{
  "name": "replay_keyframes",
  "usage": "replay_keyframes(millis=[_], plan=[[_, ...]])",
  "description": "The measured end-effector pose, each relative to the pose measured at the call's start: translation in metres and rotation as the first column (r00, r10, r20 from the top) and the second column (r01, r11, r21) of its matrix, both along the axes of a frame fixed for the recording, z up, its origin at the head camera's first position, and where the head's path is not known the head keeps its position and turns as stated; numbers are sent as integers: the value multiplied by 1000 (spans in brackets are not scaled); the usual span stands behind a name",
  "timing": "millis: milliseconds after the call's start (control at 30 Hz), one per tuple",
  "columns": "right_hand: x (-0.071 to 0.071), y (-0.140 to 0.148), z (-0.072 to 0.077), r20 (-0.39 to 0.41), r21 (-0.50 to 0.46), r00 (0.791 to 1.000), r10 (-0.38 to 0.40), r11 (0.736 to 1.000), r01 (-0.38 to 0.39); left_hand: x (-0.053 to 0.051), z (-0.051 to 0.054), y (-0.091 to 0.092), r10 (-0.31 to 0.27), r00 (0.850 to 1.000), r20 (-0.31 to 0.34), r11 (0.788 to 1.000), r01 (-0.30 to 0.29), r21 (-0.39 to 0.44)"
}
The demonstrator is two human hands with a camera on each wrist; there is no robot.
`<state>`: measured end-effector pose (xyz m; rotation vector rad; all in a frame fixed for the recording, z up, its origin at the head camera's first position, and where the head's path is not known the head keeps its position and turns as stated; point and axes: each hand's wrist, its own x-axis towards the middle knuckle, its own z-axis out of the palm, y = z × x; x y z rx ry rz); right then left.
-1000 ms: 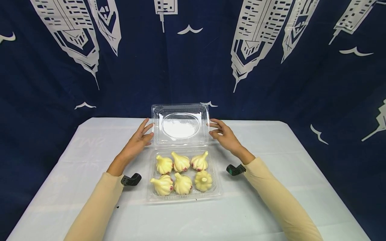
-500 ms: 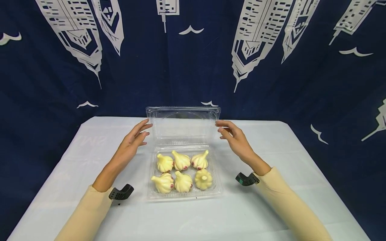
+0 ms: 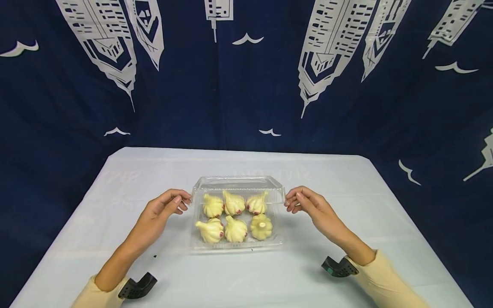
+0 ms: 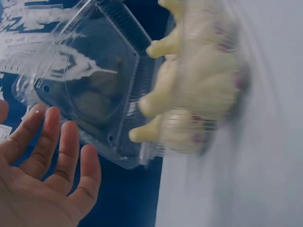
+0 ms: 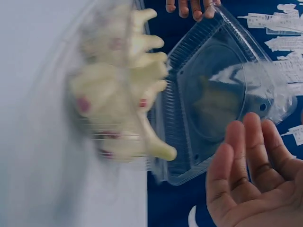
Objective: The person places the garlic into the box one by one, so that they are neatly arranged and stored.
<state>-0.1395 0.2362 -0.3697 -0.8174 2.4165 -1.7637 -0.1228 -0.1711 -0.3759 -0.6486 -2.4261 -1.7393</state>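
Observation:
A clear plastic clamshell box [image 3: 239, 247] lies on the table, holding several cream garlic bulbs [image 3: 236, 229] in two rows. Its hinged lid [image 3: 239, 182] is tilted forward over the bulbs, partly lowered. My left hand [image 3: 158, 214] is at the lid's left side, fingertips at its edge. On the opposite side, my right hand [image 3: 317, 211] has its fingertips at the lid's right edge. Both wrist views show extended, slightly bent fingers alongside the lid [image 4: 94, 80], not wrapped round it. Exact fingertip contact is hard to make out through the clear plastic.
A white cloth covers the table [image 3: 246, 282]. Behind it hangs a dark blue curtain [image 3: 215, 94] with white building prints. Black wrist mounts [image 3: 138, 286] sit on both forearms. A small dark speck [image 3: 155, 256] lies left of the box.
The lid has swung from upright at the back, forward and down over the garlic bulbs. Both hands have come toward the person along with it, while the base has barely moved.

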Motion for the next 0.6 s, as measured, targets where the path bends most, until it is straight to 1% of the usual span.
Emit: replay_keyframes(millis=[67, 133, 267, 333, 400, 467, 567, 600], plan=[[8, 2, -7, 12, 24, 1000, 6, 1000, -6, 9, -5, 1, 5, 1000, 25, 1000, -5, -31], [14, 2, -16, 36, 33, 999, 12, 999, -14, 15, -12, 3, 14, 998, 65, 999, -11, -51], [24, -1, -32, 111, 61, 994, 17, 998, -24, 27, -25, 5, 52, 990, 132, 996, -42, -72], [28, -3, -39, 139, 94, 990, 11, 995, -24, 32, -31, 5, 74, 987, 145, 994, -61, -90], [32, -4, -43, 144, 124, 990, 3, 992, -21, 38, -37, 6, 92, 984, 150, 991, -77, -106], [34, -4, -46, 132, 140, 991, 0, 990, -19, 43, -43, 8, 111, 982, 149, 988, -92, -128], [35, -4, -48, 121, 168, 992, -27, 986, 7, 46, -52, 12, 138, 978, 158, 983, -115, -146], [35, -3, -50, 123, 174, 992, -30, 985, 8, 47, -54, 13, 144, 974, 175, 982, -119, -145]])
